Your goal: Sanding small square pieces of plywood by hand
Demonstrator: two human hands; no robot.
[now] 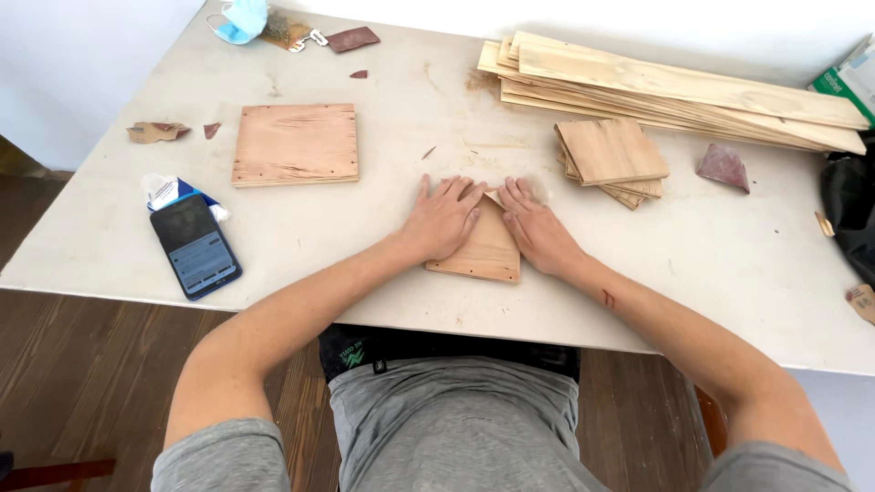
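Head view: left hand and right hand press flat, fingers spread, gripping nothing, on a small wooden square; smartphone at nine o'clock, plank stack at one o'clock.

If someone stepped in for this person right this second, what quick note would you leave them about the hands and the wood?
Left hand: flat, fingers spread, pressing on the small wooden square near the front edge of the white table.
Right hand: flat on the same square's right side, fingertips beside the left hand's.
Neither hand grips anything.
Nearby: a larger wooden panel to the left, a small stack of squares to the right, long planks at the back.
Sandpaper piece lies right of the stack; a phone lies at the left edge.
Done: cut squares are stacked. Whether the held square is finished cannot be told.
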